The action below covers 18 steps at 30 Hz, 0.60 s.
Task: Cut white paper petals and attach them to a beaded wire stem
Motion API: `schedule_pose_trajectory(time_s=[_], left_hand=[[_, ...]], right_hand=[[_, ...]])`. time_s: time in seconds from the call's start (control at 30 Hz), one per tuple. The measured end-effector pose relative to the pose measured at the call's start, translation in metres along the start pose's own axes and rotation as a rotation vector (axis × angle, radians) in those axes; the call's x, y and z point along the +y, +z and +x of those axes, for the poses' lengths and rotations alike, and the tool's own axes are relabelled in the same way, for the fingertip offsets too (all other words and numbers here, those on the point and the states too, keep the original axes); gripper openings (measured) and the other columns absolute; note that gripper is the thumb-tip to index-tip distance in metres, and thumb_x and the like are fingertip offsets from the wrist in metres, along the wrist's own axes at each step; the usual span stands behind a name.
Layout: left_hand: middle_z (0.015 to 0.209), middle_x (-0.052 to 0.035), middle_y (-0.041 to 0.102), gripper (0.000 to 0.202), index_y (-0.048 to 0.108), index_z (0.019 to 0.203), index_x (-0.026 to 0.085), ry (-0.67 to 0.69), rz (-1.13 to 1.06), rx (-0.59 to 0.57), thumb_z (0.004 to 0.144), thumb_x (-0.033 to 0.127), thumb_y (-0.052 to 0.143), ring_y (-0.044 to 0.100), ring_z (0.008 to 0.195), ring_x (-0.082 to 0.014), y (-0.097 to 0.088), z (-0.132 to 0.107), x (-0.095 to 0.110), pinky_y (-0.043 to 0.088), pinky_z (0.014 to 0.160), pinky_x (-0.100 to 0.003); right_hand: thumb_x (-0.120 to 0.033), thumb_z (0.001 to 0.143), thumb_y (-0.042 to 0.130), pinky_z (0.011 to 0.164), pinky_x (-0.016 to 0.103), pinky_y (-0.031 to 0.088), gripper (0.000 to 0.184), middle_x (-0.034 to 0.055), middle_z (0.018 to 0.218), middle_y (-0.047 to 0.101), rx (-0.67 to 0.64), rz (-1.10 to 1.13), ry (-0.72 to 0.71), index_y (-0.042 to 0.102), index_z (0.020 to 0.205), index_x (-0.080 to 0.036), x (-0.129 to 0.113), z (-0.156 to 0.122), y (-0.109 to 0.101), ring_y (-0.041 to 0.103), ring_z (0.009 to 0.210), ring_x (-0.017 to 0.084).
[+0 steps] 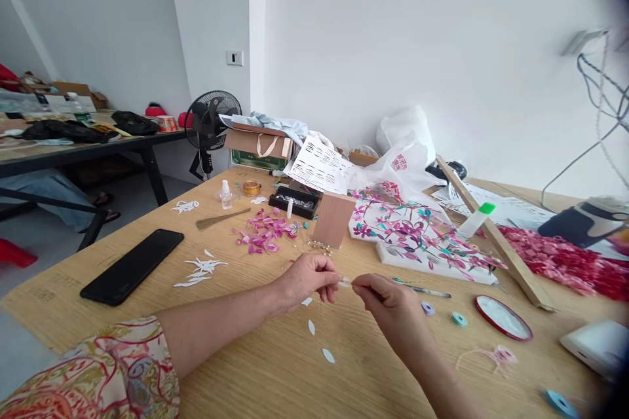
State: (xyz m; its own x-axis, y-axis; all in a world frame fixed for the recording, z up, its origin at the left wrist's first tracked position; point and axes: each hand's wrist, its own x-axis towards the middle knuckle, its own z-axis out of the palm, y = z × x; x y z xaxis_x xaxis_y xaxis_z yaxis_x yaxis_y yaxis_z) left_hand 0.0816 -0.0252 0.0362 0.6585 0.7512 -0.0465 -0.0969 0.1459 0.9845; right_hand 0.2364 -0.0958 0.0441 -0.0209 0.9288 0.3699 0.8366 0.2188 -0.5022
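The hands meet low over the middle of the table: the left hand point(308, 278) and the right hand point(388, 302) have their fingertips drawn together, each pinched on one end of a white petal point(344, 283), which hangs between them just above the wood. The petal is tiny, pale and narrow, too small to show more of its shape. Just below the hands, three loose petal cutouts point(328, 355) of the same white lie flat on the table point(275, 373), a light wooden top. Beside the right hand lie tweezers point(423, 290), two small spools point(459, 319) and a red-rimmed round lid point(502, 317). Beyond the hands stands a wooden block point(333, 219), with a pile of pink petals point(263, 234) to its left and a white board point(417, 239) of pink and teal flower sprays to its right. Farther left lie white leaf cutouts point(201, 270) and a black phone point(132, 266). A black fan point(212, 121) stands at the table's far edge, before plain white walls.
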Motion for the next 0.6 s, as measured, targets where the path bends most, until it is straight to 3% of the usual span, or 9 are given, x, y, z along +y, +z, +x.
schedule_pose_trajectory(time_s=[0.23, 0.43, 0.6], left_hand=[[0.047, 0.0036, 0.051, 0.019, 0.050, 0.056, 0.011, -0.003, 0.048, -0.011, 0.062, 0.027, 0.058, 0.049, 0.039, -0.0057, 0.001, 0.000, 0.000, 0.032, 0.040, -0.017], [0.045, 0.0040, 0.050, 0.013, 0.049, 0.056, 0.012, 0.011, 0.102, 0.029, 0.063, 0.021, 0.054, 0.048, 0.039, -0.0055, -0.002, 0.002, -0.001, 0.033, 0.038, -0.016], [0.045, 0.0047, 0.047, 0.012, 0.049, 0.055, 0.012, 0.048, 0.218, 0.030, 0.064, 0.020, 0.051, 0.048, 0.039, -0.0058, -0.005, 0.007, -0.008, 0.035, 0.038, -0.016]], right_hand=[[-0.027, 0.078, 0.043, 0.046, 0.020, 0.035, 0.020, -0.0016, 0.054, 0.058, -0.042, -0.060, 0.033, 0.058, 0.066, -0.021, 0.000, 0.002, -0.003, 0.051, 0.049, 0.012], [-0.028, 0.078, 0.044, 0.048, 0.021, 0.036, 0.019, -0.0011, 0.055, 0.059, -0.044, -0.176, 0.086, 0.059, 0.067, -0.022, 0.015, 0.004, -0.017, 0.052, 0.049, 0.013], [-0.033, 0.077, 0.046, 0.048, 0.023, 0.038, 0.019, 0.0039, 0.089, 0.062, 0.155, -0.152, 0.040, 0.060, 0.082, -0.021, 0.012, 0.002, -0.023, 0.049, 0.047, 0.010]])
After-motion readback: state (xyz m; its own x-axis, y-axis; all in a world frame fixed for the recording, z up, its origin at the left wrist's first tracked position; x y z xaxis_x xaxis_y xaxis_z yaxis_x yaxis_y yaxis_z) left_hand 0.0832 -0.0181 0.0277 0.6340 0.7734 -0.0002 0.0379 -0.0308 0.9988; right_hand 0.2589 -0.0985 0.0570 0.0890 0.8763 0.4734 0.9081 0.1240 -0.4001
